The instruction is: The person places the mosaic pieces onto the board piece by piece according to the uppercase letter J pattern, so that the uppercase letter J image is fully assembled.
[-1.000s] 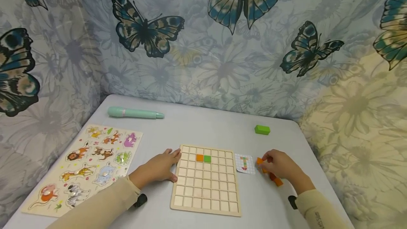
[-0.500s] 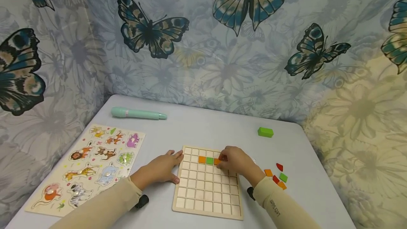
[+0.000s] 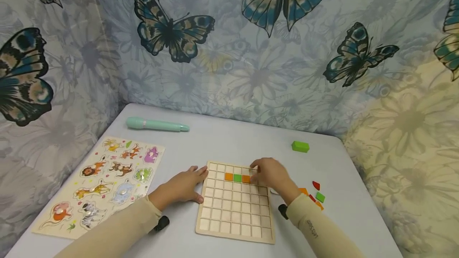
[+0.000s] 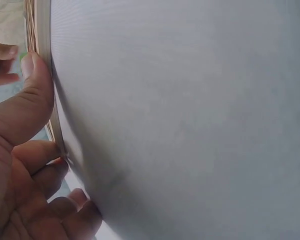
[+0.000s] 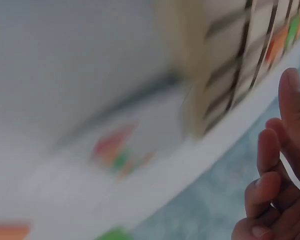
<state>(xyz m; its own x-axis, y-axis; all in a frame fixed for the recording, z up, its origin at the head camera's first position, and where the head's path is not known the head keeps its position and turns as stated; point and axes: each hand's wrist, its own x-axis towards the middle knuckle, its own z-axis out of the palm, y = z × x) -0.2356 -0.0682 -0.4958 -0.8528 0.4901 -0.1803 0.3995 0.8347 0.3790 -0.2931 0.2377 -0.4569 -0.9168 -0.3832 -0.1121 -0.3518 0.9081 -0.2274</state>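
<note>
A wooden grid board (image 3: 234,217) lies on the table, with an orange tile (image 3: 229,176), a green tile (image 3: 237,178) and a second orange tile (image 3: 246,179) side by side in one row. My left hand (image 3: 181,187) rests against the board's left edge, thumb and fingers spread along it. Over the board's upper right, my right hand (image 3: 273,175) is beside the second orange tile. Thumb and fingers stand apart with nothing between them in the right wrist view. A small pattern card (image 5: 122,150) is blurred there, and the right arm hides most of it in the head view.
Loose tiles lie to the right: a red one (image 3: 316,185), a green one (image 3: 320,197) and others partly behind the right sleeve. A green block (image 3: 300,146) sits farther back. An animal puzzle board (image 3: 104,178) and a mint-green pen-shaped object (image 3: 157,125) are on the left.
My right hand went from the loose tiles to the board, set an orange tile right of the green one, and now has let go of it. The left hand has stayed at the edge.
</note>
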